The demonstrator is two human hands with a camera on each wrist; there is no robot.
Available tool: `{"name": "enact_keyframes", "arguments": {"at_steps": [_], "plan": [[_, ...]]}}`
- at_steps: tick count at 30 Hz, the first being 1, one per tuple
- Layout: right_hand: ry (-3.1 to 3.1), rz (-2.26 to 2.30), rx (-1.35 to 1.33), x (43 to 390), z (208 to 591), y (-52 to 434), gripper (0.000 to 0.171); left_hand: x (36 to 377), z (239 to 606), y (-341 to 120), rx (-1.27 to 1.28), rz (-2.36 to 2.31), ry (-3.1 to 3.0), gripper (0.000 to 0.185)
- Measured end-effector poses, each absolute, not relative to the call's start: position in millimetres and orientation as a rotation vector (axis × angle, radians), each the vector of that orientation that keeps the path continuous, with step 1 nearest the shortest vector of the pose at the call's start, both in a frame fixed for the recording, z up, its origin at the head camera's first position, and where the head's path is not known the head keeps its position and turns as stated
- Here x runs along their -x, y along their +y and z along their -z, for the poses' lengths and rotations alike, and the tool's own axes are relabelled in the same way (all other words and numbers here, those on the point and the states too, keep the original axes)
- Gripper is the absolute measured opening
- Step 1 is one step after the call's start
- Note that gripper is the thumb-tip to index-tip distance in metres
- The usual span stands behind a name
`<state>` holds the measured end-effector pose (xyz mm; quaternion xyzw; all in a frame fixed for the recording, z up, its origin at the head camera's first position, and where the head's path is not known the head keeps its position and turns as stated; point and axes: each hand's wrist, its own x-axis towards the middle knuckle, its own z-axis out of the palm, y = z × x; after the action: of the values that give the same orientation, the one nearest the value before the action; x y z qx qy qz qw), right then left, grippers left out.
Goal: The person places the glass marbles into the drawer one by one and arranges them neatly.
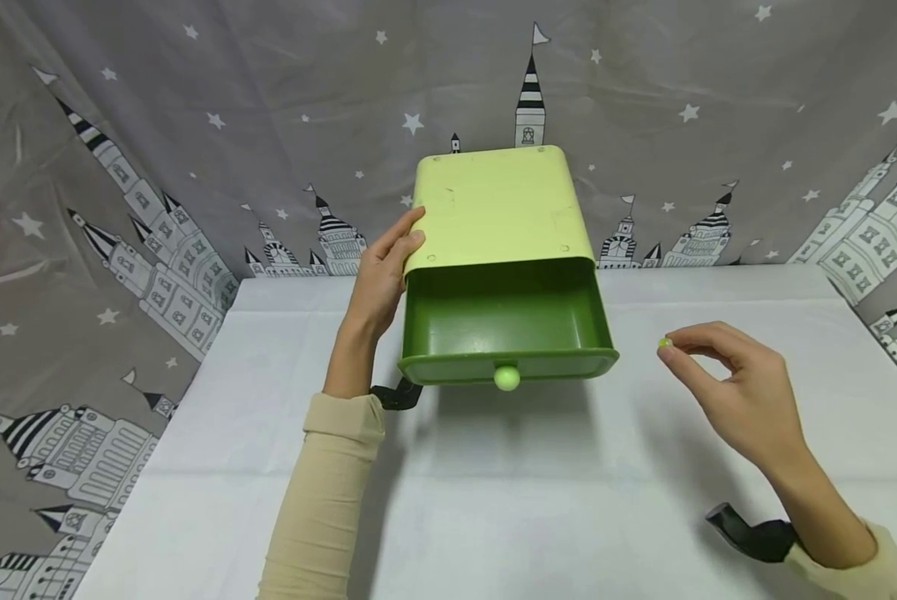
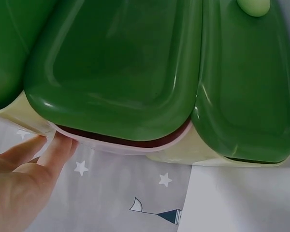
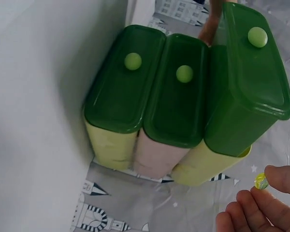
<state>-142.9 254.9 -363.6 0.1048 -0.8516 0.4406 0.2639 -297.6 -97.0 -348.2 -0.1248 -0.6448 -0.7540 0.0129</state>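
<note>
A small drawer cabinet (image 1: 501, 208) has a pale yellow top. Its top green drawer (image 1: 448, 368), with a round light-green knob (image 1: 506, 378), is pulled out, and the bare inside shows. My left hand (image 1: 381, 279) rests against the cabinet's left side, fingers extended along it. Off to the right of the drawer, my right hand (image 1: 752, 396) pinches a small clear marble (image 3: 261, 181) with yellow in it, between thumb and fingertip. In the right wrist view, a middle drawer (image 3: 176, 108) in a pink casing and a bottom drawer (image 3: 120, 96) in a yellow casing are closed.
The cabinet stands on a white-covered table (image 1: 493, 517). Behind it and at both sides hangs a grey curtain (image 1: 306, 108) printed with castles and stars. A black wrist mount (image 1: 752, 533) sits below my right hand.
</note>
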Motion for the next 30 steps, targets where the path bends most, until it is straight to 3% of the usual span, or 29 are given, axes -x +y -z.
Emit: {"name": "enact_keyframes", "arguments": {"at_steps": [30], "plan": [[-2.15, -1.237, -0.509, 166.1, 328.2, 202.8, 0.016, 299.0, 350.0, -96.6, 0.369, 2.339, -2.005, 0.043]]}}
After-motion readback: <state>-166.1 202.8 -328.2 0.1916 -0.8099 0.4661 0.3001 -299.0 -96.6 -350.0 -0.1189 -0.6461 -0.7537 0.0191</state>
